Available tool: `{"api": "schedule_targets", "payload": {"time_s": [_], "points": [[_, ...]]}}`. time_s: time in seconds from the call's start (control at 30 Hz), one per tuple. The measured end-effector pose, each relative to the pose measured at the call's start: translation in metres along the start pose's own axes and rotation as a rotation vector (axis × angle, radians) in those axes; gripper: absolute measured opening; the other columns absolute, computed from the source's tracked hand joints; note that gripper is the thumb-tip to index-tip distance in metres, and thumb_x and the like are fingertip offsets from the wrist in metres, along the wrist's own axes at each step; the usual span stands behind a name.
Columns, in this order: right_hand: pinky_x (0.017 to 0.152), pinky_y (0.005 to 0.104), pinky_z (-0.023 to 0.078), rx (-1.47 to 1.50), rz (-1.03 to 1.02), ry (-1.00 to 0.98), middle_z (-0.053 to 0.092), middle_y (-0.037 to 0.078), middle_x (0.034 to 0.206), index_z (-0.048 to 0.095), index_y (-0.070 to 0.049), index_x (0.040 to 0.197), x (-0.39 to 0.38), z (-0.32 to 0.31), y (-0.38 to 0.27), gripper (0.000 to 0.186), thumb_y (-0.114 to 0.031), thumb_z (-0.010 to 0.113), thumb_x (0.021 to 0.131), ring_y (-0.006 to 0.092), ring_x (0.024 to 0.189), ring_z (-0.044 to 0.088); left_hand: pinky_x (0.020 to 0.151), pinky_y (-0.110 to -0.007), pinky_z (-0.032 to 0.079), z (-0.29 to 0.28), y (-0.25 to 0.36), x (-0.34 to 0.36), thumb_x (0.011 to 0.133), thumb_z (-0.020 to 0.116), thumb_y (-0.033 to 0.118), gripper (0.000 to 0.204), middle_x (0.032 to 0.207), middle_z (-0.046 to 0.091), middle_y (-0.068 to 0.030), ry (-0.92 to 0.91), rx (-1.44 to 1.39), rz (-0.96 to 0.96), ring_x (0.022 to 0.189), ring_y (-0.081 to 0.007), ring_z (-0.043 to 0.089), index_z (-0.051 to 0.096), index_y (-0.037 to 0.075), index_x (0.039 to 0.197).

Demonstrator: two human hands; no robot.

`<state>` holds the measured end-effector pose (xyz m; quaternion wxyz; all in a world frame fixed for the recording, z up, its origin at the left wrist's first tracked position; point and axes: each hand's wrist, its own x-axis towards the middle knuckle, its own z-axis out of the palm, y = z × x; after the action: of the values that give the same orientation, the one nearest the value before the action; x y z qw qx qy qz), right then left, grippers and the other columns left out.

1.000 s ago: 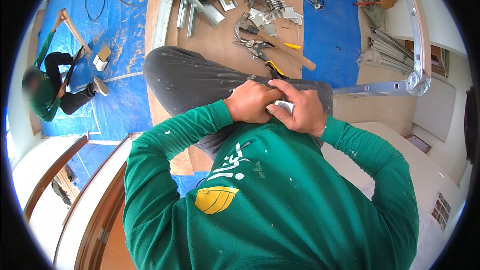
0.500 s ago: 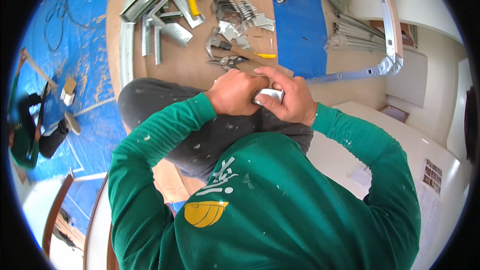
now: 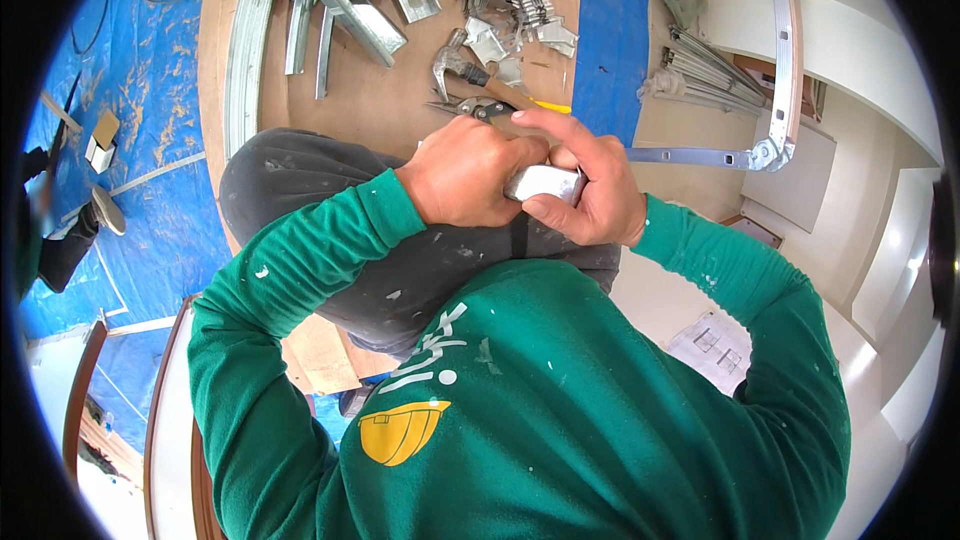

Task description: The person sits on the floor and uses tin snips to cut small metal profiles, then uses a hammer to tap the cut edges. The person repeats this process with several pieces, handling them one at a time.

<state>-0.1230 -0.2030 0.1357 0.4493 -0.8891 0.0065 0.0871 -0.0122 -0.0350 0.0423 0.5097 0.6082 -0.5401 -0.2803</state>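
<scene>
Sheet (image 3: 165, 105), blue, far left; box (image 3: 100, 154) on it, a shoe (image 3: 108, 210) just beside. Next, silver channels (image 3: 362, 28) in a loose pile on the board (image 3: 415, 20). Left hand (image 3: 465, 175): back up, fingers curled in, undersides hidden; cannot tell if it grips anything. Hammer (image 3: 485, 77) and snips (image 3: 472, 108) lie on the board just past this hand. Brackets (image 3: 525, 5) farther out, near the hammer. Silver piece (image 3: 545, 184) sits between the two hands, above the dark trousers (image 3: 330, 200); its left end is against the left fist. Right hand (image 3: 603, 190): closed around the piece's right end, thumb on the near side, forefinger stretched over the far side. Ladder (image 3: 783, 60) at right, well apart from the hands.
</scene>
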Motion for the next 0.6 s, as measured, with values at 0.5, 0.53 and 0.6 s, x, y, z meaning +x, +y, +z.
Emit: {"api": "schedule_targets", "payload": {"time_s": [0.5, 0.53, 0.6], "points": [[0.063, 0.0296, 0.048, 0.247, -0.057, 0.075, 0.070, 0.009, 0.069, 0.042, 0.000, 0.154, 0.019, 0.010, 0.000, 0.085, -0.054, 0.073, 0.096, 0.0161, 0.065, 0.067, 0.071, -0.050, 0.059, -0.011, 0.005, -0.004, 0.067, 0.082, 0.015, 0.044, 0.083, 0.074, -0.0172, 0.103, -0.089, -0.074, 0.079, -0.0407, 0.072, 0.071, 0.010, 0.109], [0.063, 0.0293, 0.047, 0.251, -0.055, 0.076, 0.069, 0.008, 0.069, 0.042, 0.000, 0.155, 0.020, 0.010, 0.000, 0.085, -0.055, 0.071, 0.097, 0.0154, 0.065, 0.066, 0.072, -0.050, 0.059, -0.011, 0.004, -0.004, 0.067, 0.081, 0.015, 0.043, 0.083, 0.073, -0.0178, 0.112, -0.101, -0.075, 0.079, -0.0411, 0.072, 0.071, 0.009, 0.109], [0.065, 0.0284, 0.048, 0.309, 0.008, 0.097, 0.067, 0.005, 0.068, 0.042, 0.000, 0.155, 0.018, 0.009, -0.001, 0.082, -0.057, 0.066, 0.101, 0.0142, 0.065, 0.064, 0.072, -0.049, 0.058, -0.009, 0.005, -0.002, 0.068, 0.080, 0.014, 0.042, 0.082, 0.073, -0.0190, 0.122, -0.133, -0.081, 0.079, -0.0419, 0.072, 0.072, 0.007, 0.109]]}}
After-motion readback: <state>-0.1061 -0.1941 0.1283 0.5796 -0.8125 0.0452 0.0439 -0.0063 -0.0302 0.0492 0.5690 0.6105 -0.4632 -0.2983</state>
